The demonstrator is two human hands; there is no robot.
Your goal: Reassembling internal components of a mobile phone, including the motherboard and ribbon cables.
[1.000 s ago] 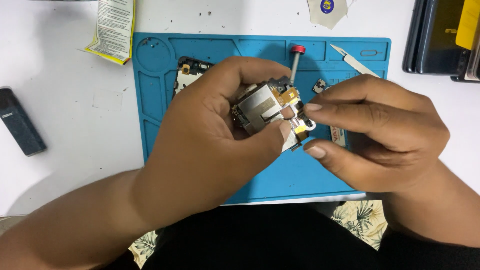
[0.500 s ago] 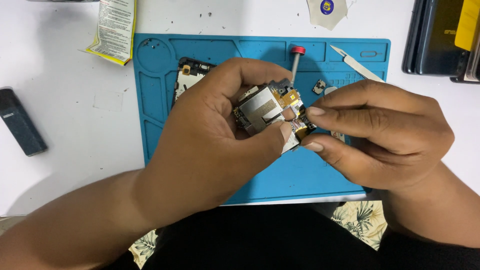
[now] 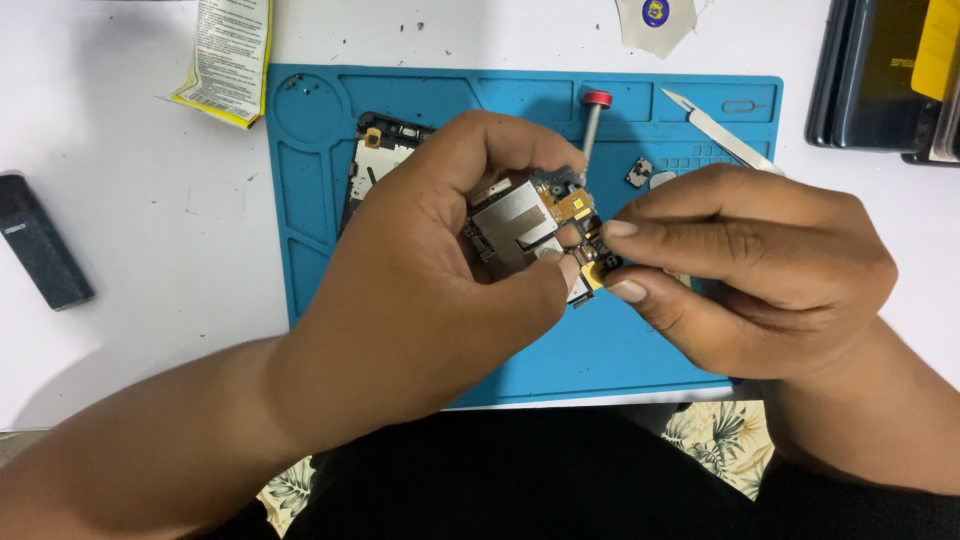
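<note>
from the head view, my left hand grips a small phone circuit board with silver metal shields and gold-coloured patches, holding it up over the middle of the blue silicone repair mat. my thumb presses on its lower edge and my fingers curl over the top. the board's largest shield is a dull grey rectangle with a notch; to its right sit tiny dark components and a square gold patch. my right hand pinches the board's right end, forefinger and thumb closed on a small gold-and-black part there; i cannot tell whether that part is loose or attached.

on the mat behind my left hand lies an opened dark phone body, partly hidden. a red-capped metal screwdriver lies near the mat's top edge, with pale tweezers to its right. on the white bench lie a dark rectangular block at left, a yellow-edged printed leaflet, and dark stacked phones at top right.
</note>
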